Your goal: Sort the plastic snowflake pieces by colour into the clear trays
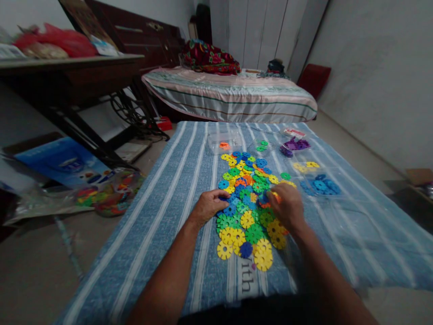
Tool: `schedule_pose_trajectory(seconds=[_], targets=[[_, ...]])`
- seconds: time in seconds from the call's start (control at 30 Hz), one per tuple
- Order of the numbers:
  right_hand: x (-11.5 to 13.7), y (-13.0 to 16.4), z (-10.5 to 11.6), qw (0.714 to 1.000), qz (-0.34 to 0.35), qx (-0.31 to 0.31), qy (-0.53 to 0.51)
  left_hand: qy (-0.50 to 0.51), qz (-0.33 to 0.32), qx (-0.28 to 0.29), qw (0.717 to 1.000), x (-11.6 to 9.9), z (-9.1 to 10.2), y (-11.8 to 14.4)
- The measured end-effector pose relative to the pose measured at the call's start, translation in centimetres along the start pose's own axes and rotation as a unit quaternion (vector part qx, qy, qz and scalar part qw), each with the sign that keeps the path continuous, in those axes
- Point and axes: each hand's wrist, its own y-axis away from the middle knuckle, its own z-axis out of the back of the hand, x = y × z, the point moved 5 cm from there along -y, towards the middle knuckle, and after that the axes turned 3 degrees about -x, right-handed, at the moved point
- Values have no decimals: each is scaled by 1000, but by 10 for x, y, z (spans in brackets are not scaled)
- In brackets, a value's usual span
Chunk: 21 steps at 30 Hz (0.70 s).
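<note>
A pile of plastic snowflake discs [247, 220] in yellow, green, blue and orange is spread over the middle of the cloth. My left hand [208, 206] is at the pile's left edge, thumb and fingers closed around a dark blue snowflake disc [223, 197]. On the right side of the pile my right hand [288, 205] is curled, its fingertips against an orange snowflake disc [276, 197]; the hand hides part of it. A violet-blue disc [246, 249] lies among yellow ones at the near end.
Clear plastic boxes hold sorted discs: orange [224, 146], green [262, 146], purple [296, 144], yellow [306, 166] and blue [323, 185]. A transparent lid or tray [352, 221] lies at the right. The striped cloth [162, 189] covers the table; a bed [233, 95] stands beyond.
</note>
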Motion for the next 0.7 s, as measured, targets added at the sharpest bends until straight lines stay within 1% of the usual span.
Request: schedule_pose_trajectory(seconds=[0.03,0.1,0.17,0.23,0.37,0.5,0.7], targets=[[21,6,-12,999,25,29,-38,5,1,-5,1000,0,0,0],[55,15,-30,993,49,65,-86,15,2,-15,1000,-1,1,0],[77,19,-43,989,54,91,-105,26,5,-19,999,-2,2,1],[89,20,-51,986,47,116,-112,35,10,-20,999,-3,1,1],[95,22,-61,982,23,145,-115,37,13,-23,999,-4,1,2],[91,26,-65,984,13,135,-114,37,8,-19,999,-3,0,2],[83,30,-71,981,23,127,-148,28,9,-1,1000,-3,0,1]])
